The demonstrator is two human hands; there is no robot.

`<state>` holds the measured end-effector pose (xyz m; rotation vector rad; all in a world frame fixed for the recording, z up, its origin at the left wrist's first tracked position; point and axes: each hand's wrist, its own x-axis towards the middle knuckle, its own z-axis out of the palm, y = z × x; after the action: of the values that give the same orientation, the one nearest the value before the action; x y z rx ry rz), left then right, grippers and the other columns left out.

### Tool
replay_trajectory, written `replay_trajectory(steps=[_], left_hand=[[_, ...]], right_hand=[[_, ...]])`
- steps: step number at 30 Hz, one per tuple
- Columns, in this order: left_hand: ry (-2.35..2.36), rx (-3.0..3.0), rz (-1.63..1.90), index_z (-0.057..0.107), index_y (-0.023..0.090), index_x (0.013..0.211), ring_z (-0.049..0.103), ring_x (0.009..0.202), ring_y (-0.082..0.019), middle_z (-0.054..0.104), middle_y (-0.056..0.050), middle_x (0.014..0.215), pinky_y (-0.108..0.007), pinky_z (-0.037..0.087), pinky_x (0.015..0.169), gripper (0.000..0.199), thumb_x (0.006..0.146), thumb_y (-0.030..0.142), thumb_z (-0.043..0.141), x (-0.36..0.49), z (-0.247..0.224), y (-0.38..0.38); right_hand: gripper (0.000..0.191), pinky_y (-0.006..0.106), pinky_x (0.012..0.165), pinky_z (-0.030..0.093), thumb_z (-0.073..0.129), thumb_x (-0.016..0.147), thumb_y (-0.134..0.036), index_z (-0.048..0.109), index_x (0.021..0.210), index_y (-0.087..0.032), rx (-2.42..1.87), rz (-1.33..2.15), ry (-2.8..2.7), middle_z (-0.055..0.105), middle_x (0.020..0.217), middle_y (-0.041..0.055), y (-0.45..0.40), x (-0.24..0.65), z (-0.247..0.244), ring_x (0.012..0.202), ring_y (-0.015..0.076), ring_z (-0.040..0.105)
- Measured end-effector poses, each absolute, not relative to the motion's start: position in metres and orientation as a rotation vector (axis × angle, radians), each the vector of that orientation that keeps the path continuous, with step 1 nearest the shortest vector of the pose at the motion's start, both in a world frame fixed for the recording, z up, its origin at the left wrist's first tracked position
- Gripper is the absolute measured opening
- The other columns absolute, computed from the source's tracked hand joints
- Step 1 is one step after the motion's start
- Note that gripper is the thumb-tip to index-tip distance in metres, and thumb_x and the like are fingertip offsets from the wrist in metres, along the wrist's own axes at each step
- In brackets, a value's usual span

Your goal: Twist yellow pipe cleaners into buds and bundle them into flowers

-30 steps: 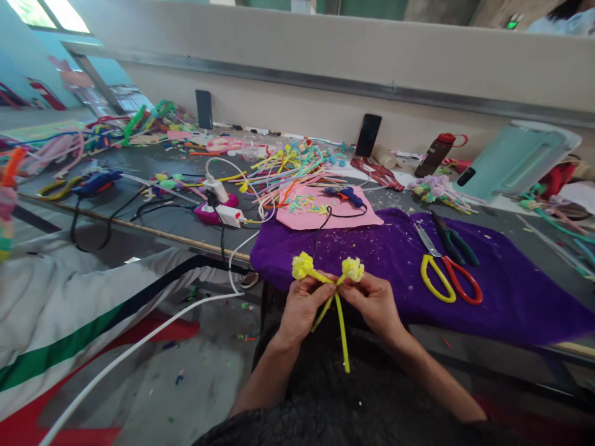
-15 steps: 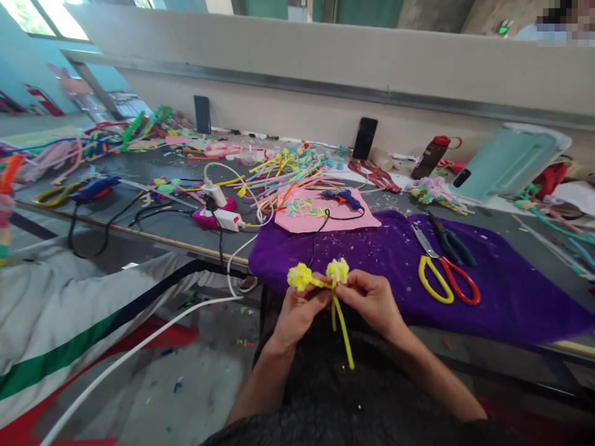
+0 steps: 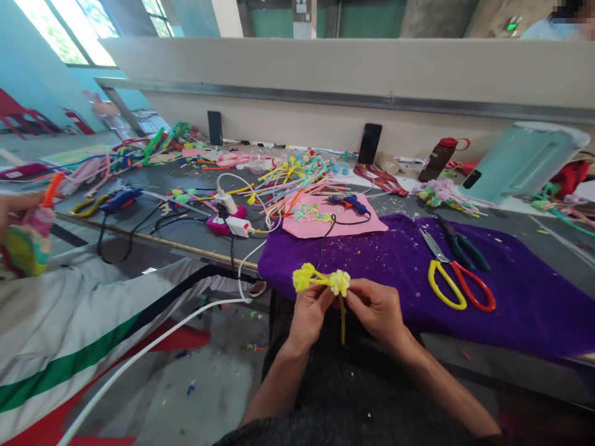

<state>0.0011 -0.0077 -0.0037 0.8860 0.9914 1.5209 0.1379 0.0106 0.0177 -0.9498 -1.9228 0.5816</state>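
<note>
Both hands meet in front of my lap, just off the table's near edge. My left hand (image 3: pixel 310 313) pinches the yellow stems below a fuzzy yellow flower (image 3: pixel 303 277). My right hand (image 3: pixel 377 308) is closed at the base of a pale yellow and white flower (image 3: pixel 339 282), close beside the first. A yellow stem (image 3: pixel 343 322) hangs down between the hands. Fingers hide the spot where the stems meet. Beyond the hands lies a purple cloth (image 3: pixel 372 260), and on it are scissors (image 3: pixel 458 272) with one yellow and one red handle.
Dark pliers (image 3: pixel 462 244) lie by the scissors. A blue glue gun (image 3: pixel 351 203) rests on pink paper (image 3: pixel 302 228). Behind are colourful stems (image 3: pixel 297 176), a phone (image 3: pixel 370 144) and a bottle (image 3: pixel 437 160). A white cable (image 3: pixel 153 337) crosses at left, near another person's hand (image 3: pixel 13 210).
The two flowers are closer together, and the hanging stems show less. The view has shifted, and another person's hand has come into sight at the left edge.
</note>
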Motion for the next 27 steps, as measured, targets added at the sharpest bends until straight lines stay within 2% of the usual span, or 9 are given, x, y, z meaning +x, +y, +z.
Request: replay_trajectory(steps=[2, 6, 13, 17, 22, 27], left_hand=[[0.930, 0.739, 1.572, 0.069, 0.015, 0.072, 0.051, 0.056, -0.010, 0.061, 0.000, 0.064, -0.020, 0.041, 0.053, 0.020, 0.060, 0.029, 0.075, 0.003, -0.004, -0.006], [0.897, 0.568, 1.630, 0.070, 0.015, 0.068, 0.051, 0.054, -0.009, 0.063, -0.001, 0.064, -0.019, 0.040, 0.052, 0.025, 0.051, 0.029, 0.079, 0.005, -0.001, -0.004], [0.923, 0.629, 1.637, 0.070, 0.015, 0.071, 0.051, 0.053, -0.008, 0.066, -0.001, 0.068, -0.019, 0.039, 0.050, 0.023, 0.056, 0.032, 0.077, 0.006, -0.003, -0.005], [0.917, 0.551, 1.653, 0.070, 0.015, 0.072, 0.051, 0.051, -0.007, 0.068, -0.002, 0.076, -0.018, 0.038, 0.044, 0.023, 0.054, 0.027, 0.078, 0.008, -0.004, -0.005], [0.900, 0.526, 1.671, 0.070, 0.016, 0.075, 0.057, 0.058, -0.010, 0.068, -0.001, 0.074, -0.018, 0.042, 0.045, 0.025, 0.054, 0.027, 0.079, 0.011, -0.004, -0.005], [0.925, 0.537, 1.681, 0.071, 0.016, 0.076, 0.057, 0.057, -0.010, 0.068, -0.002, 0.075, -0.018, 0.044, 0.047, 0.025, 0.054, 0.027, 0.079, 0.010, -0.005, -0.005]], right_hand=[[0.012, 0.022, 0.058, 0.046, 0.057, 0.080, -0.022, 0.069, 0.085, -0.020, -0.928, 0.499, -1.955, 0.070, 0.074, 0.0016, 0.009, 0.140, 0.015, 0.061, 0.0131, 0.063], [0.012, 0.023, 0.059, 0.045, 0.057, 0.081, -0.021, 0.067, 0.086, -0.020, -0.931, 0.410, -1.996, 0.070, 0.074, 0.0020, 0.009, 0.142, 0.009, 0.061, 0.0137, 0.063], [0.011, 0.021, 0.053, 0.043, 0.057, 0.081, -0.023, 0.066, 0.079, -0.020, -0.991, 0.500, -1.915, 0.068, 0.067, 0.0003, 0.011, 0.139, 0.002, 0.054, 0.0117, 0.059], [0.012, 0.020, 0.048, 0.040, 0.056, 0.081, -0.024, 0.066, 0.077, -0.019, -1.049, 0.566, -1.861, 0.065, 0.063, -0.0003, 0.013, 0.139, 0.001, 0.050, 0.0104, 0.056], [0.013, 0.019, 0.046, 0.037, 0.056, 0.080, -0.024, 0.066, 0.075, -0.017, -1.104, 0.652, -1.841, 0.063, 0.058, -0.0011, 0.013, 0.139, 0.001, 0.048, 0.0096, 0.054], [0.016, 0.020, 0.056, 0.042, 0.052, 0.084, -0.023, 0.068, 0.082, -0.019, -1.060, 0.558, -1.944, 0.069, 0.071, 0.0014, 0.013, 0.140, 0.002, 0.060, 0.0118, 0.061]])
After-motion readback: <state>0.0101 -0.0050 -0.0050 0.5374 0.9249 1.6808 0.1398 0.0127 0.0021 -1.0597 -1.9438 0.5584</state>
